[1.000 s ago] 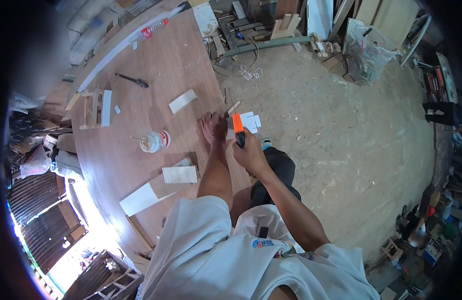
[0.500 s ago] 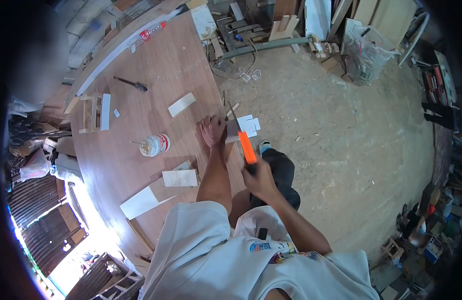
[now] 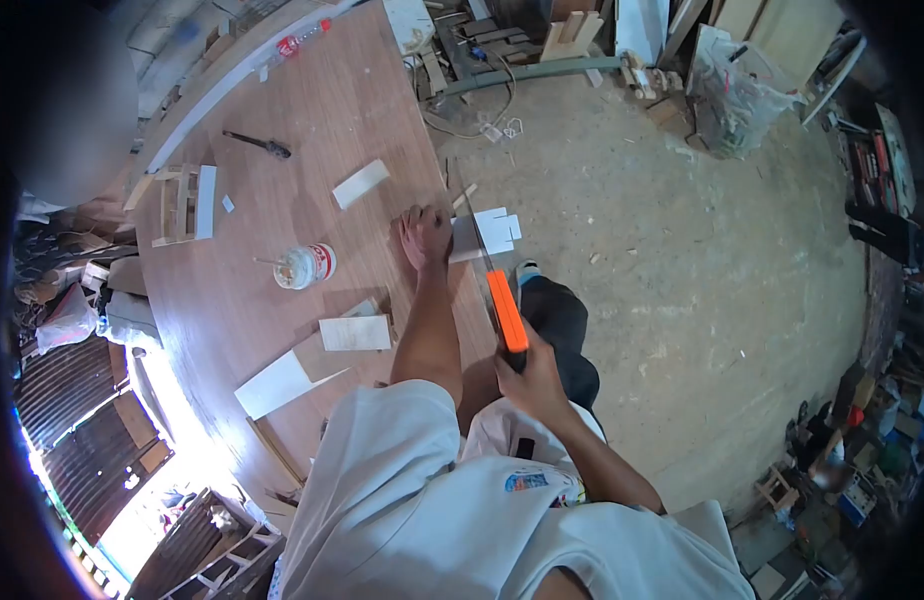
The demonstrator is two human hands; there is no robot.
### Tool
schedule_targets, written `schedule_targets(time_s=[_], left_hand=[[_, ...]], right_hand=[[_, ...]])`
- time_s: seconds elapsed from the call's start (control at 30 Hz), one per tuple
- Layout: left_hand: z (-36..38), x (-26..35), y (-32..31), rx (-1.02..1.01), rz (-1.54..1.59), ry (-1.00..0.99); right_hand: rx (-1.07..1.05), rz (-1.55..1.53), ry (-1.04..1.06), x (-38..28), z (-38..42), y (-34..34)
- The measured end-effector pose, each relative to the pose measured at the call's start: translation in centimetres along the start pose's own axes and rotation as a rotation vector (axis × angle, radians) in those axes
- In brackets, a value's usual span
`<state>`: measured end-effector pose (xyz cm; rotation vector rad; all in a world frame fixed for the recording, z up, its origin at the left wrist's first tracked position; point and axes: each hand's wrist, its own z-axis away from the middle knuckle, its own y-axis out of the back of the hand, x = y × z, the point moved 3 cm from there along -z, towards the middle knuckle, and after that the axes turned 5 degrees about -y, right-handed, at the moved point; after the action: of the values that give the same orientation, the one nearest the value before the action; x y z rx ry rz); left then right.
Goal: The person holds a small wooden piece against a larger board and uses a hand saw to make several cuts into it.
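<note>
My right hand [image 3: 534, 378] is wrapped round the grip of a handsaw [image 3: 506, 310] with an orange and black handle. Its thin blade runs forward across a white board [image 3: 496, 232] with notched ends, which juts out past the table edge. My left hand [image 3: 424, 238], fingers curled, bears down on the board's table-side end and hides part of it. A white rectangular piece [image 3: 361, 184] lies just ahead of that hand. Nearer my body are another white block [image 3: 355, 333] and a larger white board piece [image 3: 278, 383].
On the wooden table [image 3: 332, 110] stand a jar [image 3: 305, 267] with a stick in it, a dark tool [image 3: 257, 144], a small wooden frame [image 3: 186, 205] and a plastic bottle [image 3: 302, 38]. Scrap wood and a clear plastic bag [image 3: 744, 95] line the far floor. My leg [image 3: 554, 325] is beside the table.
My right hand has drawn the handsaw back toward my body. My left hand stays in place on the board, and the whole view has shifted slightly.
</note>
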<state>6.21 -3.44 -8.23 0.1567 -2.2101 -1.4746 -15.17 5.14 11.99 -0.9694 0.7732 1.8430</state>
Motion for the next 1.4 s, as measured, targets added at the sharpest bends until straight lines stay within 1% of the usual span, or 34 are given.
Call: schedule_targets(time_s=[0.03,0.1,0.13,0.2,0.23,0.3,0.33,0.37,0.4,0.43,0.5,0.53,0.6,0.63,0.7,0.77,0.8,0.87,0.9,0.97,1.03,1.1,1.13,1.17,1.2,1.23,1.27,1.3,1.33,1.37,1.4], left_hand=[[-0.6,0.1,-0.4,0.017,0.009,-0.003],[0.0,-0.3,-0.8,-0.028,0.015,0.043],[-0.1,-0.3,-0.6,-0.024,0.015,0.042],[-0.1,0.1,0.0,-0.035,0.032,0.011],[-0.7,0.1,0.1,-0.022,0.025,0.013],[-0.1,0.4,0.5,0.049,0.060,0.033],[0.2,0.0,-0.2,0.046,0.062,0.035],[-0.4,-0.3,-0.7,0.164,0.048,-0.023],[0.7,-0.7,-0.9,0.255,0.030,-0.076],[1.8,-0.3,-0.2,0.231,0.032,-0.065],[-0.1,0.5,0.2,-0.070,0.028,0.021],[-0.3,0.5,0.2,-0.066,0.025,0.023],[-0.3,0.7,0.7,0.037,0.058,0.019],[-0.4,0.8,0.9,0.035,0.059,0.020],[-0.4,1.2,1.5,0.037,0.074,-0.023],[-0.4,1.1,1.0,0.077,0.077,-0.002],[-0.4,1.0,0.8,0.117,0.078,0.019],[-0.4,0.8,0.3,0.109,0.053,0.019],[-0.4,0.7,0.2,0.102,0.028,0.025],[-0.2,0.6,-0.1,0.085,0.028,0.026],[-0.3,0.5,0.0,0.076,0.027,0.031],[-0.2,0.5,0.0,0.047,0.013,0.022],[0.0,0.1,-0.8,0.047,0.014,0.022],[0.3,-0.3,-1.6,0.051,0.107,0.036],[0.5,-0.6,-2.3,0.058,0.199,0.050],[0.2,0.0,-0.8,0.057,0.199,0.051],[-0.5,1.4,2.3,0.050,0.183,0.000],[-1.0,2.3,4.0,0.045,0.167,-0.051],[-0.9,1.8,2.9,0.047,0.166,-0.053],[-0.5,1.1,1.3,0.034,0.143,-0.016],[-0.2,0.6,0.1,0.024,0.120,0.021]], right_hand=[[0.006,0.006,0.017,-0.1,-0.6,0.3],[-0.006,-0.057,0.076,0.6,-0.9,-0.1],[0.059,0.084,0.284,1.6,-3.6,-0.7],[-0.009,0.188,0.095,2.8,-9.9,-1.6],[-0.017,0.186,0.108,1.7,-10.6,-1.7],[-0.059,0.089,0.008,1.0,-10.1,-1.8],[0.002,0.113,0.165,1.0,-8.8,-1.6],[-0.003,0.102,0.193,1.2,-6.8,-0.7],[-0.010,0.089,0.193,-0.5,-3.5,0.1],[0.019,0.045,0.149,-0.8,-1.4,0.8],[-0.009,-0.170,-0.138,-0.1,-0.8,2.4],[-0.013,-0.170,-0.135,-0.4,-1.1,2.6],[-0.102,-0.019,-0.041,-1.6,-2.0,2.3],[-0.102,-0.019,-0.044,-3.4,-2.6,2.4],[-0.124,-0.043,-0.316,-6.3,-4.1,2.5],[-0.109,-0.229,-0.155,-7.8,-6.6,2.6],[-0.104,-0.231,-0.152,-8.8,-8.0,2.7],[-0.221,-0.250,-0.195,-10.6,-10.0,2.4],[-0.214,-0.254,-0.193,-11.0,-10.5,2.3],[-0.263,-0.169,-0.149,-11.6,-11.0,1.6],[-0.273,-0.157,-0.118,-11.0,-10.9,1.2],[-0.225,-0.177,-0.048,-10.2,-10.2,1.2],[-0.206,-0.120,-0.053,-10.2,-9.3,1.6],[-0.206,-0.121,-0.056,-9.5,-8.5,1.9],[-0.156,-0.093,-0.030,-8.5,-7.8,2.2],[-0.107,-0.065,-0.005,-7.7,-7.1,2.5],[-0.108,-0.065,-0.007,-7.0,-6.1,2.6],[-0.121,-0.039,-0.056,-6.3,-5.2,2.6],[-0.133,-0.013,-0.104,-5.6,-4.4,2.5],[-0.132,-0.014,-0.106,-4.2,-3.7,2.0],[-0.084,-0.010,-0.036,-2.6,-3.3,1.4]])
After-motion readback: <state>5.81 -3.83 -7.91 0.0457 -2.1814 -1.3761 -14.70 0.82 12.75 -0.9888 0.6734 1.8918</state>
